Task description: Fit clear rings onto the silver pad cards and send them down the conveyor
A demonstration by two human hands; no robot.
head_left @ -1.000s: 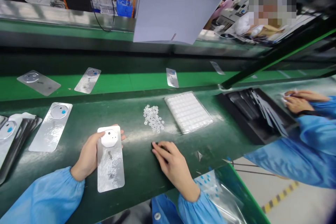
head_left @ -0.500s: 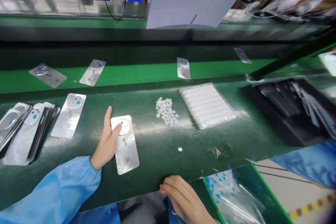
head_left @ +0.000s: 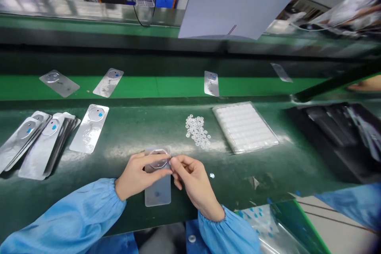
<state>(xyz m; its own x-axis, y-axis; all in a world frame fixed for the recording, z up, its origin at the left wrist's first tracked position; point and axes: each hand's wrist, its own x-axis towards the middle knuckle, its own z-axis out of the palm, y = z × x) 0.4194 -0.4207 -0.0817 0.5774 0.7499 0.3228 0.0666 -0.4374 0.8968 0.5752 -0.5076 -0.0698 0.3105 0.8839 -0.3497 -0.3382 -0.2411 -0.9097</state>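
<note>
A grey phone back cover (head_left: 157, 194) with a round camera ring (head_left: 158, 158) is in front of me, near the table's front edge. My left hand (head_left: 143, 172) is closed on it, fingers and thumb reaching across its upper part. At the cover's right edge, beside the ring, my right hand (head_left: 189, 178) is closed in a pinch. Whatever lies between those right fingertips is too small or hidden to tell. A small shiny disc (head_left: 212, 175) lies to the right of my right hand. Farther back is a loose pile of small clear rings (head_left: 198, 130).
Stacked silver covers (head_left: 38, 147) lie at left, with a single cover (head_left: 89, 129) beside them. More covers (head_left: 211, 83) lie on the green belt (head_left: 172, 87). Right of the rings is a clear-wrapped white tray (head_left: 245, 127). A black tray (head_left: 327, 139) stands far right; another person's hand (head_left: 367, 85) shows behind it.
My right hand has come up from the table's edge to the cover. The cover in my left hand now shows a plain grey face instead of the shiny printed one. The view has shifted slightly.
</note>
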